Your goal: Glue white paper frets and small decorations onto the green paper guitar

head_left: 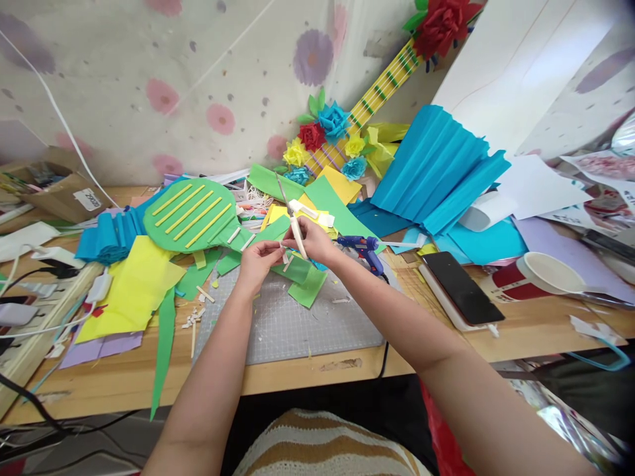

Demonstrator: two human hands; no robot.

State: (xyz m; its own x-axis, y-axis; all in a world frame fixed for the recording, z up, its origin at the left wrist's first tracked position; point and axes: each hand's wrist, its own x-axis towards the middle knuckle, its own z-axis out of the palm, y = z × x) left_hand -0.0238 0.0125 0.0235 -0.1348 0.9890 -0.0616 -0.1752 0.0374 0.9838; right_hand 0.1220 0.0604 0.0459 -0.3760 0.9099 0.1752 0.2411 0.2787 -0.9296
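cutout of green, striped with yellow, lies at the far left of our cutting mat, its neck pointing in over the mat. above the mat, our left hand pinches what looks like a small white piece, while our right hand grips a white-handled knife, blade away from us. a blue glue gun sits near the mat's far right corner; on the desk, right of the mat, rests a phone.
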